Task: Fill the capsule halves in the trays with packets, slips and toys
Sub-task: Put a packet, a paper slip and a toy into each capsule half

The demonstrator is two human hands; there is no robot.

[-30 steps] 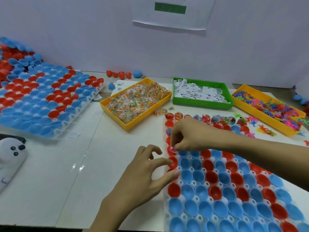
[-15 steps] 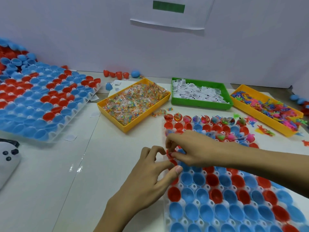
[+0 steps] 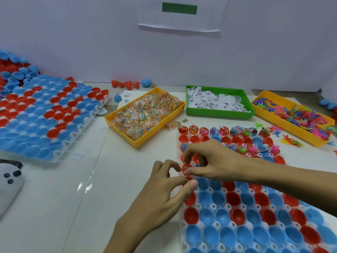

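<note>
A white tray (image 3: 182,240) of red and blue capsule halves lies at the lower right; its far rows hold toys and packets, the near rows are hollow. My right hand (image 3: 211,161) reaches over the tray's left edge, thumb and curled forefinger pinching a red capsule half (image 3: 186,169) with something small and greenish inside. Just below it, my left hand (image 3: 164,196) has thumb and forefinger closed together at the tray's left edge. Supplies sit behind: a yellow bin of packets (image 3: 138,143), a green bin of slips (image 3: 218,114), a yellow bin of toys (image 3: 284,129).
A second tray (image 3: 60,156) full of capsule halves covers the left, with a heap behind it. Loose capsules (image 3: 125,84) lie by the wall. A white object with black dots (image 3: 9,181) sits at the left edge. Stray toys (image 3: 291,142) lie beside the near tray.
My right hand has come down the tray's left column toward me, onto a nearer red half. My left hand has closed in against the tray edge, its thumb and forefinger now nearly together.
</note>
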